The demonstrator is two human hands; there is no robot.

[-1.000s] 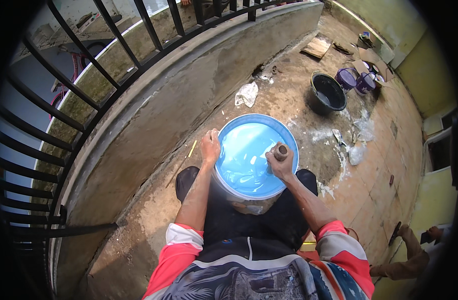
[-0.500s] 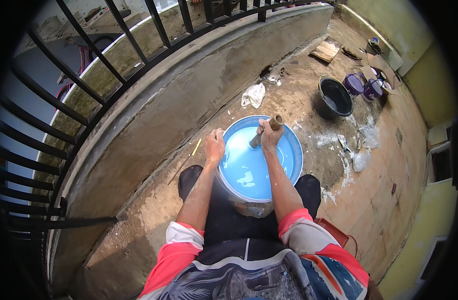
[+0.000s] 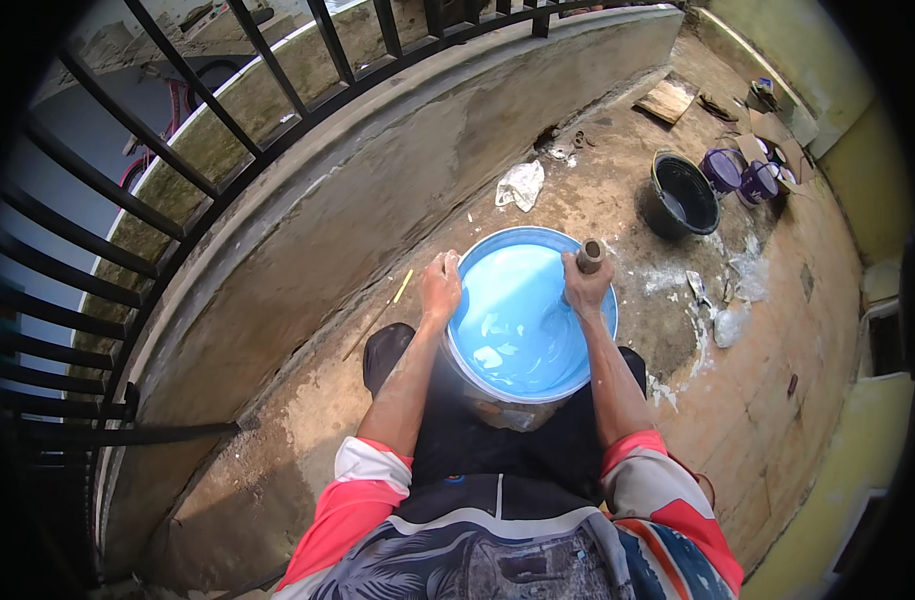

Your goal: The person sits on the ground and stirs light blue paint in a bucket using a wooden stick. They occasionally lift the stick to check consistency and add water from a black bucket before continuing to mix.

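my left hand (image 3: 441, 287) clamps rim of bucket (image 3: 478, 390) between my knees; right hand (image 3: 586, 290) fisted round stir stick (image 3: 589, 254) in blue paint (image 3: 518, 320). pale streaks remain: mixing unfinished.

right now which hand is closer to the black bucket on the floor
Right. The right hand grips the stick at the paint bucket's right rim, on the side facing the black bucket. The left hand holds the opposite rim, farther away.
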